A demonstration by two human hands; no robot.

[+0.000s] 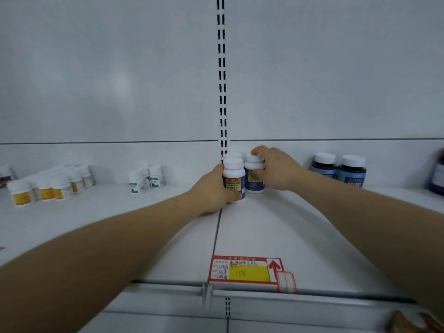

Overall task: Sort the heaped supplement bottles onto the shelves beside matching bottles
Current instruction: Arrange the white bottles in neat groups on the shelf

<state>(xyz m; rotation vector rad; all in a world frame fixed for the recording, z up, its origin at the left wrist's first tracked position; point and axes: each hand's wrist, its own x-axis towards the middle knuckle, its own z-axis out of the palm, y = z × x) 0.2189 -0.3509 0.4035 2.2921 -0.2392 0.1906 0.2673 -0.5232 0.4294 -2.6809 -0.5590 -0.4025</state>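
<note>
1. The person's left hand (213, 191) has its fingers clamped round a white-capped plastic bottle with a dark blue and yellow label (234, 180), which stands upright on the white metal shelf (288, 236) at the seam between two shelf panels.
2. The right hand (276, 169) has its fingers curled over the cap and side of a second matching white-capped blue-labelled bottle (254, 176), just beside the first; both bottles appear to rest on the shelf already.
3. A third white cap (232, 155) shows directly behind the front bottle, probably another of the same kind, though most of it is hidden.
4. Judged from this, the pair in hand is at its place beside its match, and only the release remains for these two.
5. Elsewhere the shelf already carries sorted groups: small white bottles with orange-yellow labels (43, 188) at the far left, small white bottles with green labels (145, 179) nearer the middle, and two dark bottles with pale blue labels (337, 168) to the right.
6. The heap itself is out of view, so how many bottles are left cannot be told.
</note>
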